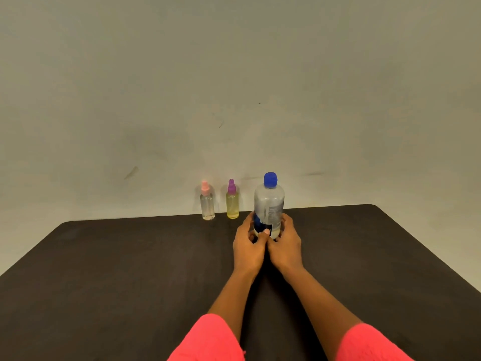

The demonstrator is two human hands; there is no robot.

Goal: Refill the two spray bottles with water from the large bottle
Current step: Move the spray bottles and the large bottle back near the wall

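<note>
Opening step: the large bottle (pixel 269 204), upright on the dark table (pixel 130 269) with its blue cap (pixel 270 180) on, is clasped low on its body by the left hand (pixel 248 243) and right hand (pixel 285 243), fingers curled round opposite sides. Both spray bottles, pink-topped (pixel 207 201) and purple-topped (pixel 232 201), stand capped at the table's far edge, apart from the hands. The next move probably calls for uncapping before any pouring
</note>
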